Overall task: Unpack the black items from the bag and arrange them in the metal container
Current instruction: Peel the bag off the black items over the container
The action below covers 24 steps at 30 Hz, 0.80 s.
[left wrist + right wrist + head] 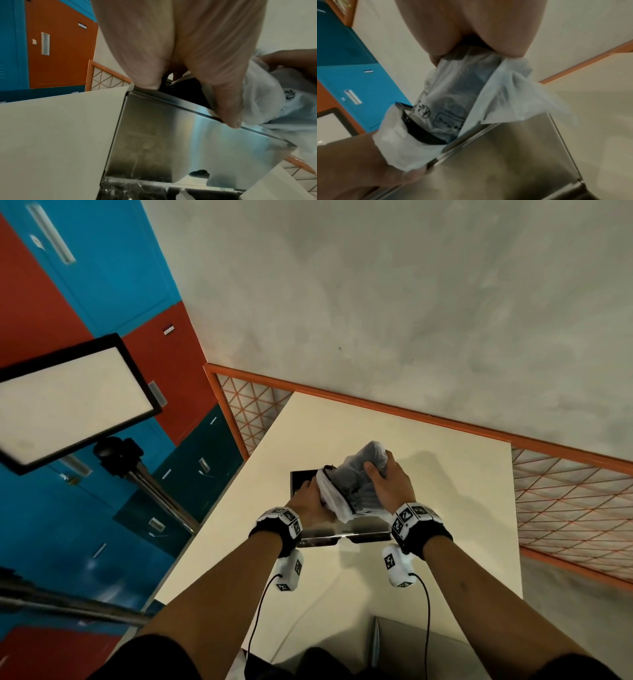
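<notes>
Both hands grip bag [356, 477] over metal container [342, 534] — black items inside.

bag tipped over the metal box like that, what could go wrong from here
1. The right hand grips the bag by its closed end, mouth tilted down, so the black items showing at the mouth may slide out together and land jumbled rather than arranged.
2. The bag's mouth sits at the rim of the metal container, so an item could catch the edge and fall onto the table.
3. The left hand holds the loose plastic at the rim; thin film may slip.
</notes>
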Each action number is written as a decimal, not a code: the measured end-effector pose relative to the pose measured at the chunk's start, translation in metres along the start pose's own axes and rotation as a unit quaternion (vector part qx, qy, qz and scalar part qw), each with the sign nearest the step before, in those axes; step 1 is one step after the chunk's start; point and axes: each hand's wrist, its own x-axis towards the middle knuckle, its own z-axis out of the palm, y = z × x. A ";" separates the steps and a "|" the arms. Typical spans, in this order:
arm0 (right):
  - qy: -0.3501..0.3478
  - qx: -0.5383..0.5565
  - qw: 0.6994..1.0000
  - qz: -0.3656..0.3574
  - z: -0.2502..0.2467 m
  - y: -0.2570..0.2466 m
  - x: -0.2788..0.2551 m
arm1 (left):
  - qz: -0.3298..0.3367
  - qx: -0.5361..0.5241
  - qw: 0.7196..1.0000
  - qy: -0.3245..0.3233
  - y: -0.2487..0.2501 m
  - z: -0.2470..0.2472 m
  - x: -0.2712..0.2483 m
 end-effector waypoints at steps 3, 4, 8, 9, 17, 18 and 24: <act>-0.004 0.019 1.000 0.001 -0.001 -0.007 0.000 | -0.037 0.006 0.999 -0.039 0.003 -0.006 0.000; 0.003 0.025 1.000 -0.004 -0.001 -0.011 -0.001 | -0.035 0.003 0.998 -0.047 0.002 -0.006 0.002; 0.052 0.054 0.996 -0.047 0.002 -0.027 -0.004 | 0.007 -0.060 0.998 -0.031 -0.038 0.021 0.033; 0.063 0.067 0.994 -0.055 0.002 -0.034 -0.006 | 0.012 -0.069 0.997 -0.016 -0.059 0.038 0.053; 0.055 0.148 0.986 -0.044 0.006 -0.051 -0.010 | -0.040 -0.051 0.998 0.016 -0.011 0.004 0.010; 0.042 0.129 0.990 -0.038 0.005 -0.047 -0.008 | -0.043 -0.055 0.997 0.016 -0.010 0.006 0.011; 0.040 -0.022 0.999 0.022 -0.009 -0.008 -0.009 | -0.047 -0.066 0.996 0.029 -0.003 0.005 0.006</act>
